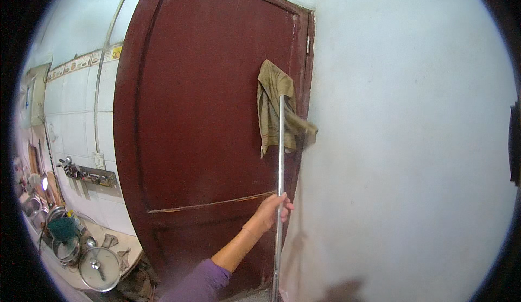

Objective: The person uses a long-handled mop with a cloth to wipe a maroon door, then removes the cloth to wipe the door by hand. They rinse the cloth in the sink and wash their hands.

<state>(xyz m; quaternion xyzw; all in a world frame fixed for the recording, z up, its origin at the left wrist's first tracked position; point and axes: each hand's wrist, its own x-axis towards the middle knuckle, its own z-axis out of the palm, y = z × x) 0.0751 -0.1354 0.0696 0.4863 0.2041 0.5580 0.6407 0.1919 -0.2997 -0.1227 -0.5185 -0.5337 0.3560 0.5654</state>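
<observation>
My left hand (276, 211), below a purple sleeve, is closed around a shiny metal pole (281, 151). The pole stands nearly upright before me. Over its top end hangs an olive-brown cloth (273, 106), lying against the right part of a dark red door (211, 98). One corner of the cloth sticks out to the right, past the door's edge, and looks blurred. The pole's lower end runs out of the picture at the bottom. My right hand is out of view.
At the lower left a counter (131, 245) holds a glass pot lid (100, 268), pots and cloths. A utensil rack (95, 176) and a switch (99, 160) are on the tiled wall. A pale wall (407, 118) stands to the right of the door, whose hinge (308, 44) shows.
</observation>
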